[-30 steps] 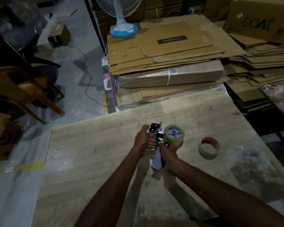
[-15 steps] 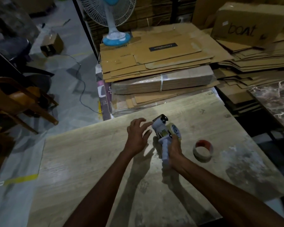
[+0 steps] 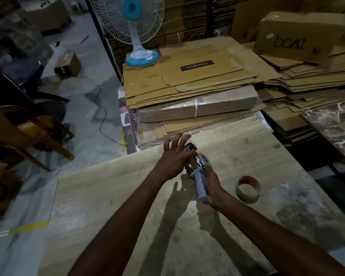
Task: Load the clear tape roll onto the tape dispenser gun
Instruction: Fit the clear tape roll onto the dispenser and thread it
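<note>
The grey tape dispenser gun [image 3: 200, 181] lies tilted over the wooden table [image 3: 112, 196], its head pointing away from me. My right hand [image 3: 212, 188] grips its handle from the right. The clear tape roll [image 3: 204, 160] sits on the gun's hub, partly hidden. My left hand [image 3: 176, 156] hovers over the gun's head with fingers spread, its thumb side touching the front of the gun; whether it pinches anything is hidden.
An empty tape core [image 3: 248, 188] with a red inner rim lies on the table right of the gun. Flat cardboard stacks [image 3: 187, 80] and a table fan [image 3: 135, 26] stand behind the table. A wooden chair [image 3: 28, 132] sits on the floor at left.
The gun has been tipped from upright to lying flatter. My left hand let go of the gun's head, opened, and has moved back over it.
</note>
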`<act>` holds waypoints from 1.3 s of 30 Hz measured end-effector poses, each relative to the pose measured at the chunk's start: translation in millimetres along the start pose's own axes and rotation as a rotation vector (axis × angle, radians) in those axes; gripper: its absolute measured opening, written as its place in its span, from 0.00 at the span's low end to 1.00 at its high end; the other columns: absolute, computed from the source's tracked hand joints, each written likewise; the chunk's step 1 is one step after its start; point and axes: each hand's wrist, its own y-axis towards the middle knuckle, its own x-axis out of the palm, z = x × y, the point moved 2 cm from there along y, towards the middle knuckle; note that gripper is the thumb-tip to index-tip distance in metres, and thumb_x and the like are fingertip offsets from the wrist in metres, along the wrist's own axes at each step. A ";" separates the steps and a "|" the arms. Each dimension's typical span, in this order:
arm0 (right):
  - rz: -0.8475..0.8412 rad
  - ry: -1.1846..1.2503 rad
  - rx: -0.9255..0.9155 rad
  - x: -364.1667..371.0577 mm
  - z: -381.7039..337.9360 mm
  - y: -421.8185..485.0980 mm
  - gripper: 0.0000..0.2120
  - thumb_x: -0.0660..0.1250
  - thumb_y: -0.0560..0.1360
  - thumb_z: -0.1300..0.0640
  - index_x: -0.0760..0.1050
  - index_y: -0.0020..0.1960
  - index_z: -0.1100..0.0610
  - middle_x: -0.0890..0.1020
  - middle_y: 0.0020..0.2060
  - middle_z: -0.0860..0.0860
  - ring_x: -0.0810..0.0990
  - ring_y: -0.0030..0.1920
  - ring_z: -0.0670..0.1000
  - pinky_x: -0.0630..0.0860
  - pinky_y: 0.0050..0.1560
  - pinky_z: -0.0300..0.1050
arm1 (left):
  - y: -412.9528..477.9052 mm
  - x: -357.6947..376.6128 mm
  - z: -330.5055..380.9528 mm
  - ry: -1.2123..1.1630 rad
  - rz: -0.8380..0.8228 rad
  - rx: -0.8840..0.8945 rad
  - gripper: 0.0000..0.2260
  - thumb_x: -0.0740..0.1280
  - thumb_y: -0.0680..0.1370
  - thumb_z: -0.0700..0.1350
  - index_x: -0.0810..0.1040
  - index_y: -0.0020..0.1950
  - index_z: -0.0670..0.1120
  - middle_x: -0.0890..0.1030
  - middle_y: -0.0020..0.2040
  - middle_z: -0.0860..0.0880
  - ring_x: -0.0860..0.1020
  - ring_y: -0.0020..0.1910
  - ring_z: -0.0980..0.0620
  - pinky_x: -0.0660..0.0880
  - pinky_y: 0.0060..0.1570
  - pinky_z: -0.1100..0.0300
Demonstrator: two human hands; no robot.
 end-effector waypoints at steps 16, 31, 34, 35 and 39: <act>0.141 -0.315 -0.240 7.0 -14.5 -11.1 0.26 0.59 0.78 0.38 0.79 0.58 0.59 0.83 0.54 0.56 0.81 0.53 0.57 0.70 0.42 0.44 | 3.7 2.7 -0.8 -0.034 0.063 -0.085 0.07 0.72 0.75 0.45 0.76 0.51 0.52 0.66 0.61 0.47 0.63 0.68 0.42 0.58 0.59 0.47; 0.211 -0.246 -0.161 23.7 -32.8 5.0 0.29 0.59 0.81 0.38 0.74 0.67 0.61 0.79 0.62 0.59 0.78 0.62 0.60 0.74 0.66 0.58 | -8.1 2.4 -5.3 -0.540 0.089 -0.286 0.05 0.67 0.80 0.43 0.79 0.55 0.51 0.74 0.58 0.50 0.66 0.62 0.47 0.63 0.56 0.50; 0.110 -0.222 -0.142 22.6 -38.8 10.1 0.26 0.56 0.82 0.38 0.79 0.58 0.60 0.82 0.54 0.60 0.81 0.53 0.59 0.77 0.61 0.54 | -15.1 12.7 -13.8 -0.645 0.169 -0.350 0.08 0.64 0.82 0.50 0.77 0.60 0.55 0.74 0.60 0.51 0.66 0.64 0.48 0.66 0.61 0.45; 0.052 -0.231 -0.132 22.8 -43.6 10.1 0.26 0.54 0.83 0.40 0.80 0.53 0.61 0.82 0.51 0.61 0.81 0.50 0.58 0.77 0.58 0.50 | -17.6 13.7 -17.3 -0.649 0.195 -0.389 0.10 0.62 0.83 0.52 0.76 0.63 0.55 0.74 0.62 0.51 0.66 0.65 0.48 0.67 0.63 0.45; 0.003 -0.170 -0.083 21.2 -56.3 2.4 0.28 0.53 0.85 0.45 0.76 0.63 0.69 0.79 0.61 0.67 0.78 0.55 0.60 0.75 0.53 0.48 | -24.5 15.7 -26.8 -0.658 0.275 -0.426 0.17 0.64 0.82 0.55 0.73 0.70 0.52 0.73 0.68 0.50 0.67 0.68 0.51 0.67 0.64 0.49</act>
